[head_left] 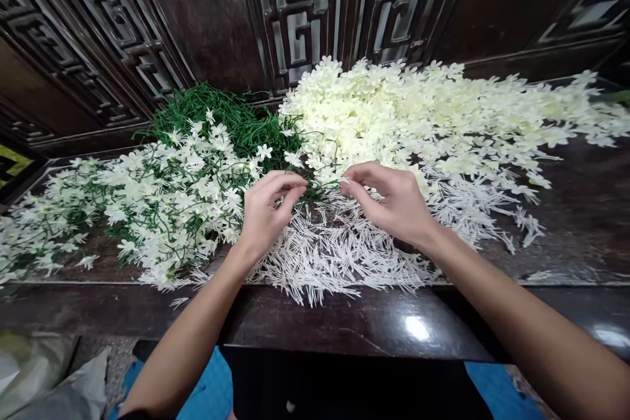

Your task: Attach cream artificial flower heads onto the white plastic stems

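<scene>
My left hand [270, 207] pinches a thin green plastic stem [325, 184] at the middle of the bench. Facing it, my right hand [388, 200] is closed at the stem's other end, its fingertips on a small white piece [346, 180], likely a flower stamen. Below both hands spreads a pile of white plastic stamens [339, 256]. Behind the right hand lies a heap of loose cream flower petals [394, 111]. Assembled white flowers on green stems [172, 203] are piled beside my left hand, and a tangle of bare green stems [216, 115] sits behind them.
The piles rest on a dark polished wooden bench [354, 328] with a carved wooden back [300, 13]. A few stray stamens [539, 275] lie at the right. On the floor at the lower left are pale plastic bags [44, 367], near a blue cloth surface [211, 380].
</scene>
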Demonstrator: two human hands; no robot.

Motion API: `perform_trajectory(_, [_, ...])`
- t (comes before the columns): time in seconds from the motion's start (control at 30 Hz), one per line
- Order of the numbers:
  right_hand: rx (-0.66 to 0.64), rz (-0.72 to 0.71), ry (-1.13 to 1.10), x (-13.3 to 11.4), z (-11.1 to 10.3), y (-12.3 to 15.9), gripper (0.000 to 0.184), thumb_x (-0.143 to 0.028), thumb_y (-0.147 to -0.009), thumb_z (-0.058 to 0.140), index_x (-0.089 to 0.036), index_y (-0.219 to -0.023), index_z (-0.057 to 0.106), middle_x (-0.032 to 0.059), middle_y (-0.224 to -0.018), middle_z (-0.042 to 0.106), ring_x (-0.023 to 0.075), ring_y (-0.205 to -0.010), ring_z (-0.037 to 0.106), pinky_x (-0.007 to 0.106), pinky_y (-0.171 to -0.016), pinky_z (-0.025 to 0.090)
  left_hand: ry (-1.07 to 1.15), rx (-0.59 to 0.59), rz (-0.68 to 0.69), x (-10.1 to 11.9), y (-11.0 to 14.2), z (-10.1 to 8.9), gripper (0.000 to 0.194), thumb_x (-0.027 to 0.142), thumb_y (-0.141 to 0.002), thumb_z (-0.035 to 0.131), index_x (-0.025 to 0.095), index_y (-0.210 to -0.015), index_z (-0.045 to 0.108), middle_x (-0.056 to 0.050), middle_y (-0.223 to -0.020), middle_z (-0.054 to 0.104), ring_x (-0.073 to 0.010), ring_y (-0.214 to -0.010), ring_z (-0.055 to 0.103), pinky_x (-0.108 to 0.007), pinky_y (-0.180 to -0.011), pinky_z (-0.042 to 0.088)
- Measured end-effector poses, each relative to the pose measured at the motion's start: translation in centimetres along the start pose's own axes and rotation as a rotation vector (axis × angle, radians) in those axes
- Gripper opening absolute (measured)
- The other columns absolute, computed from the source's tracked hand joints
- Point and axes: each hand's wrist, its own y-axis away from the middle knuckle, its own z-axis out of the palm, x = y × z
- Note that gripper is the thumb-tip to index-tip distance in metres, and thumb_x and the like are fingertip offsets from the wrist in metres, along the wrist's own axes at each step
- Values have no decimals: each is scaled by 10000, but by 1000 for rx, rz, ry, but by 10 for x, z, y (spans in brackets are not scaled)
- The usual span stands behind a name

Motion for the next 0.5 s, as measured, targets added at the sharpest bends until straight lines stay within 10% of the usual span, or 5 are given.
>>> perform_trajectory(0.23, [48, 116, -2, 1, -7, -6, 138, -286, -885, 597, -174, -941, 655, 69, -887, 706, 189, -801, 675, 390, -748, 610, 321, 312, -92, 5, -8, -15, 159, 93, -784, 677, 189, -799, 551, -26, -833, 669, -142, -697, 700, -292, -646, 631])
perform_trajectory(0.37, [50, 222, 183, 9, -9, -6, 216, -336, -910, 552, -160, -976, 660, 97, -908, 700, 230, -832, 669, 452, -768, 597, 267, 683, -15, -2, -16, -29, 45, 219, -895, 587, 201, -930, 566, -54, -989, 653, -172, -994, 684, -390, -969, 566])
perform_trajectory(0.5, [-127, 137, 446, 21, -5, -1, 317, -332, -962, 437, -136, -1091, 649, 152, -1108, 657, 331, -1099, 575, 599, -949, 478, 262, 716, -68, -9, -17, -37, 189, 243, -927, 553, 246, -1110, 508, -78, -1132, 639, -200, -1217, 585, -401, -1107, 452])
